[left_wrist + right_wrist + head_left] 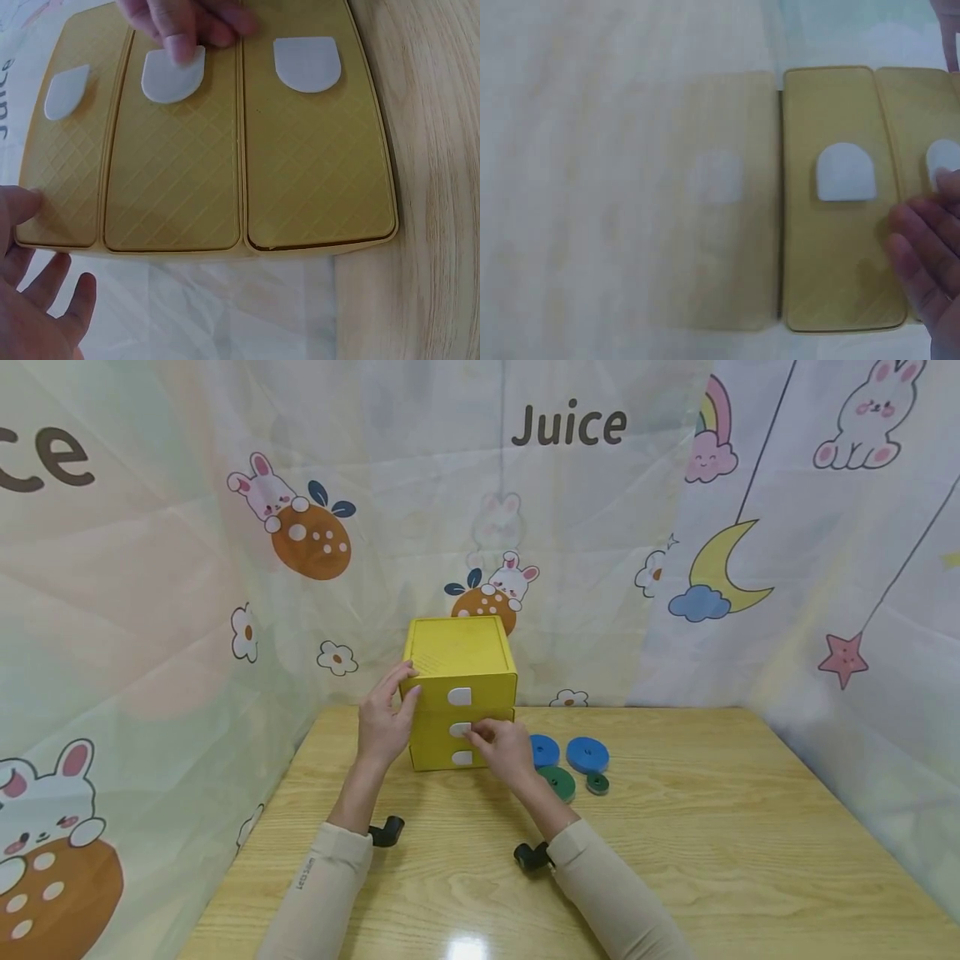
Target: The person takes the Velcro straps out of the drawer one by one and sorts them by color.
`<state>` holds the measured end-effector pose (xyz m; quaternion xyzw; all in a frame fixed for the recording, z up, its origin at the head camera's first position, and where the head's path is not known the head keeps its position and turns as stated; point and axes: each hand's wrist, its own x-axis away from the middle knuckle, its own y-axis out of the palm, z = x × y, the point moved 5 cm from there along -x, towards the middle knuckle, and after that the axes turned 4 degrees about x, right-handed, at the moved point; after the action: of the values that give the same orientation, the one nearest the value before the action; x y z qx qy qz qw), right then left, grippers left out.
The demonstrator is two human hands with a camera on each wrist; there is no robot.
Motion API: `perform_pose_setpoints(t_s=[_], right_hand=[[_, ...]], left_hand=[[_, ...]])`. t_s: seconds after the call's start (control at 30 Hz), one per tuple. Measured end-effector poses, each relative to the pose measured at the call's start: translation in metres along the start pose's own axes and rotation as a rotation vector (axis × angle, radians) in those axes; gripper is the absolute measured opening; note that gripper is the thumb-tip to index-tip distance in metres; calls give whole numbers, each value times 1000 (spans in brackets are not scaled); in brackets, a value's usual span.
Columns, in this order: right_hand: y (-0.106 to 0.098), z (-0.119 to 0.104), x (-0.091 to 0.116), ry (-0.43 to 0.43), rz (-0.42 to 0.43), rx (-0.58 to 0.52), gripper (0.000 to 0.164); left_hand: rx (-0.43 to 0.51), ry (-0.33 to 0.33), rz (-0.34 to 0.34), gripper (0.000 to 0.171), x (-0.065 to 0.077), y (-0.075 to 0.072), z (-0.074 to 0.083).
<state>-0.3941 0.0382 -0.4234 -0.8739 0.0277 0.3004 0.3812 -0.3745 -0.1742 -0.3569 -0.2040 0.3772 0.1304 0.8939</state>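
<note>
The right hand is nearly closed, its thumb and fingertips pinching the edge of the white middle tab on a yellow box. In the left wrist view its thumb overlaps the upper part of that tab. The left hand is loosely spread at the box's upper left corner: the thumb touches the front of the top drawer, while the other fingers lie along the edge without wrapping round anything.

The box stands upright toward the back of the wooden tabletop. Its front has 3 stacked drawers with 1 rounded white tab each; the top tab and the bottom tab are free of the hands. A thin dark gap shows along the left edge of the bottom drawer. In the right wrist view, the shiny tabletop mirrors that drawer's front.

Just right of the box lie 4 round discs. The nearer blue disc and the large green disc are partly hidden by the right hand and wrist; the farther blue disc and the small green disc are in full sight. Pale sleeves cover both forearms, and a black fitting shows beside the left wrist. Behind the box hangs a pastel cloth printed with rabbits, flowers and the word "Juice".
</note>
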Motion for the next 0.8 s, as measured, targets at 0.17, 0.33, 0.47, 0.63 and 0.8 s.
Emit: perform_pose_setpoints(t_s=[0.17,0.33,0.47,0.63,0.8], right_hand=[[11,7,5,28,-94,53,15],[17,7,5,-8,-149,107,9],[22,7,7,-17,-222,149,8],[24,9,7,2,-243,131,6],[23,10,6,10,-256,115,5]], left_hand=[[1,3,0,23,0,0,-1],[-2,-3,-1,23,0,0,-2],[2,-8,-3,23,0,0,-1],[3,-1,-1,23,0,0,-1],[5,4,0,23,0,1,-1]])
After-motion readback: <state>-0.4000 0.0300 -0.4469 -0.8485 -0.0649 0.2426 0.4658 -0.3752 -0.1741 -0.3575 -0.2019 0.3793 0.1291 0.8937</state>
